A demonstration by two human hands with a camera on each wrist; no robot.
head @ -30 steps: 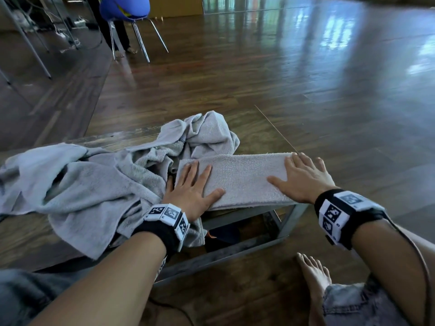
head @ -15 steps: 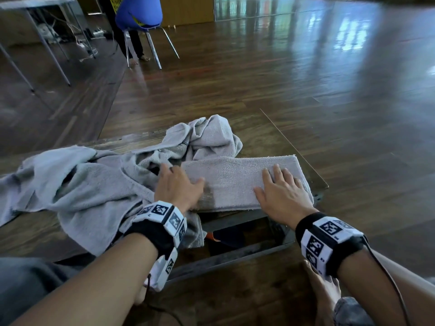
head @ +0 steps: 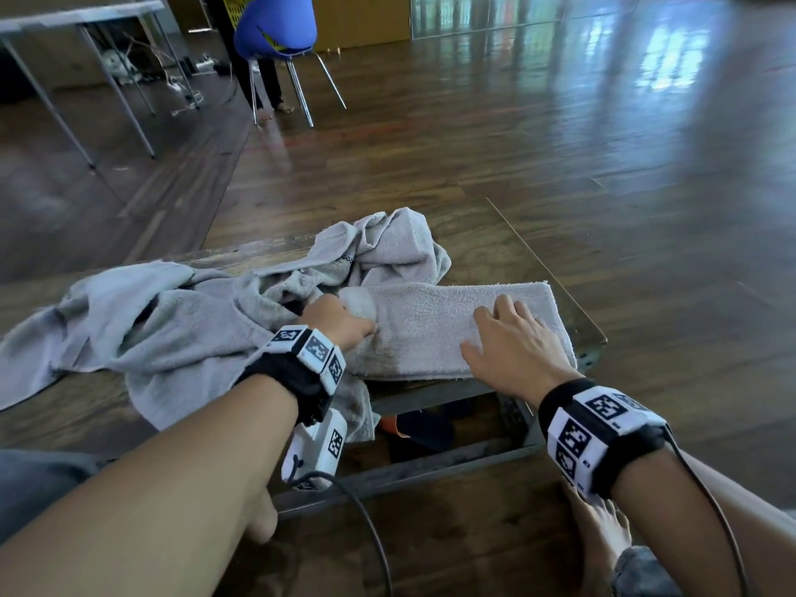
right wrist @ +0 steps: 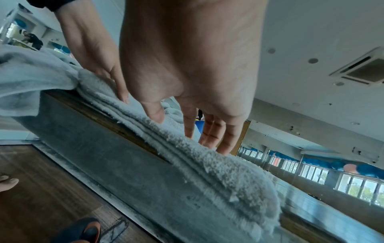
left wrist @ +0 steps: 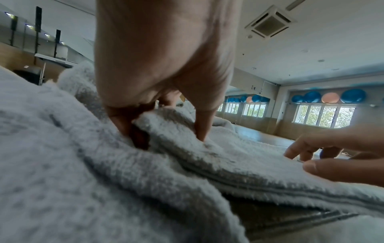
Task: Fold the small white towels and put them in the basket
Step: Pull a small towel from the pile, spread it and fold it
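Observation:
A folded white towel (head: 435, 325) lies as a long strip near the front right edge of a low wooden table (head: 508, 256). My left hand (head: 340, 321) pinches the strip's left end, thumb on top and fingers tucked under the fold; the left wrist view shows this grip on the towel (left wrist: 239, 162). My right hand (head: 512, 342) rests flat on the strip's right half with fingers straight, and its fingertips (right wrist: 207, 139) press the towel (right wrist: 218, 166). A heap of unfolded white towels (head: 142, 329) lies on the table to the left. I see no basket near the table.
The table's metal frame (head: 430, 463) stands on a wooden floor, with a dark and orange slipper (head: 413, 424) under it. My bare foot (head: 603, 527) is at the lower right. A blue chair (head: 278, 23) and a grey table (head: 77, 15) stand far behind.
My left hand went from lying flat on the strip to gripping its left end. My right hand slid left along the strip from its right end.

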